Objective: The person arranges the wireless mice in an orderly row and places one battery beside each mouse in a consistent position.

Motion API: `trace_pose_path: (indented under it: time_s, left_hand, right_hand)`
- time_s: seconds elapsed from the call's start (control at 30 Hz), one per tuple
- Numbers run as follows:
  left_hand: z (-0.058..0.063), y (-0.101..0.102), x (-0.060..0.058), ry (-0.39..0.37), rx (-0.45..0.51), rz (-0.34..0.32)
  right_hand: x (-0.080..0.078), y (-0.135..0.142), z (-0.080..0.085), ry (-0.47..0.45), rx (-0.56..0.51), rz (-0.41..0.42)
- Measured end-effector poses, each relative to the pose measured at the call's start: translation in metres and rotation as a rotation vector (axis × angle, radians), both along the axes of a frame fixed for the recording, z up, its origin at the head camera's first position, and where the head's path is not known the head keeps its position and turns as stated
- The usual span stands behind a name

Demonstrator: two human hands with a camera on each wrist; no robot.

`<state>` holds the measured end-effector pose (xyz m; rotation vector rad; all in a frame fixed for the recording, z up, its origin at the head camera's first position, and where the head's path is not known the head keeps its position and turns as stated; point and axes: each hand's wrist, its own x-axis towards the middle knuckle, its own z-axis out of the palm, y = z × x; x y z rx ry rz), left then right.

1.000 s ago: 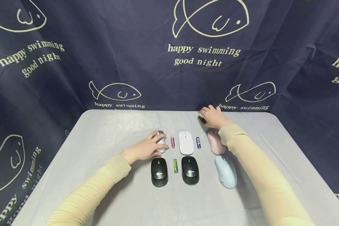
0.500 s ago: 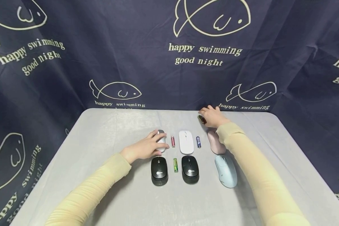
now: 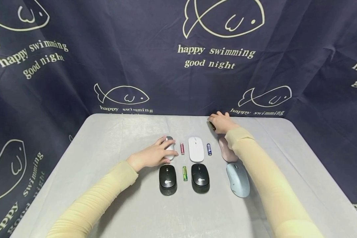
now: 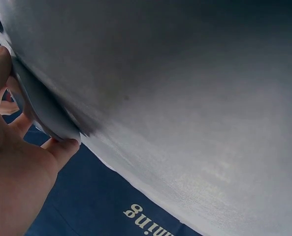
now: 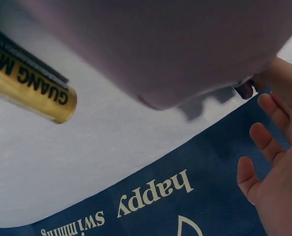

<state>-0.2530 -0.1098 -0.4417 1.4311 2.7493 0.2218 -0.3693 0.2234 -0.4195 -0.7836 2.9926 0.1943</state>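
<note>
My left hand (image 3: 155, 154) grips a grey and white computer mouse (image 3: 170, 154) on the table; in the left wrist view thumb and fingertips hold the edges of the mouse (image 4: 49, 110). At the back of the table, my right hand (image 3: 223, 124) pinches a dark battery (image 3: 211, 125), seen in the right wrist view only as a small dark end (image 5: 244, 90). Beneath that wrist lies a pink mouse (image 3: 227, 150), partly covered by the sleeve. A gold and black battery (image 5: 37, 83) beside the pink mouse appears in the right wrist view; the forearm hides it from the head view.
Between the hands are a red battery (image 3: 182, 148), a white mouse (image 3: 196, 149) and a blue battery (image 3: 209, 149). Nearer stand two black mice (image 3: 168, 178), a green battery (image 3: 184, 173) and a light blue mouse (image 3: 238, 180). A dark blue curtain (image 3: 166, 66) hangs behind.
My right hand has shifted slightly left with the dark battery, which shows less of itself now. My left hand keeps its hold on the grey and white mouse.
</note>
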Motion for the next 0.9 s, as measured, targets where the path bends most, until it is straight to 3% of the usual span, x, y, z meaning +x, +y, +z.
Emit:
trace_pose_path:
  time_s: [0.9]
  left_hand:
    - [-0.0001, 0.0006, 0.0010, -0.003, -0.010, 0.007]
  right_hand:
    - [0.0029, -0.0024, 0.0011, 0.008, 0.006, -0.006]
